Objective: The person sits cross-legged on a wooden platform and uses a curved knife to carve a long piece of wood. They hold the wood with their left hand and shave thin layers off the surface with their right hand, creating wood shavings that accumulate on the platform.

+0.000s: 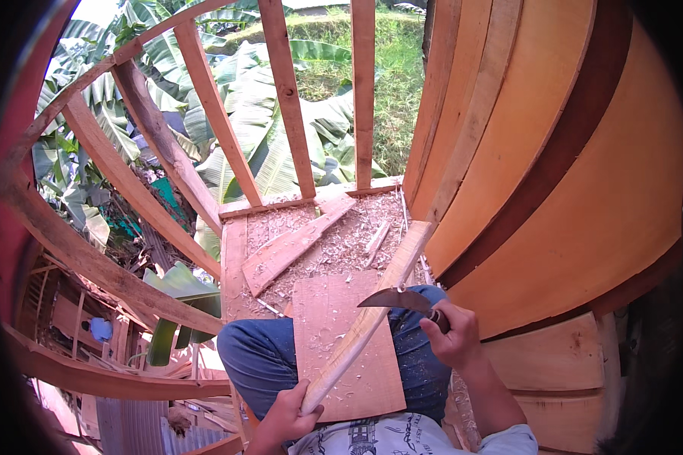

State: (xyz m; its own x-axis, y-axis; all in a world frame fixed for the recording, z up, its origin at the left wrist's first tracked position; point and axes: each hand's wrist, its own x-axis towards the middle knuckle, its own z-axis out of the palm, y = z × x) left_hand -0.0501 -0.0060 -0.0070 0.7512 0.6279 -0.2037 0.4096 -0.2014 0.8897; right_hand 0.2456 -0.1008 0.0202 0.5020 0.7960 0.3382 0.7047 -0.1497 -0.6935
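My left hand (290, 413) is closed round the near end of a long, pale wooden strip (349, 345). The strip slants up and to the right, away from me. In my right hand (455, 334) is the dark handle of a knife with a broad, curved blade (398, 299). The blade crosses the strip near its upper half, its tip pointing left, and a small curl shows at its upper edge. Whether the edge bites into the wood cannot be made out. Under the strip, a flat wooden board (319, 303) lies across my lap, dotted with shavings.
Shavings (281, 224) cover the floor ahead, where a tapered wooden piece (296, 254) and a small offcut (377, 241) lie. Upright wooden slats (284, 91) form a railing in front and to the left, with banana plants beyond. A plank wall (577, 189) rises close on the right.
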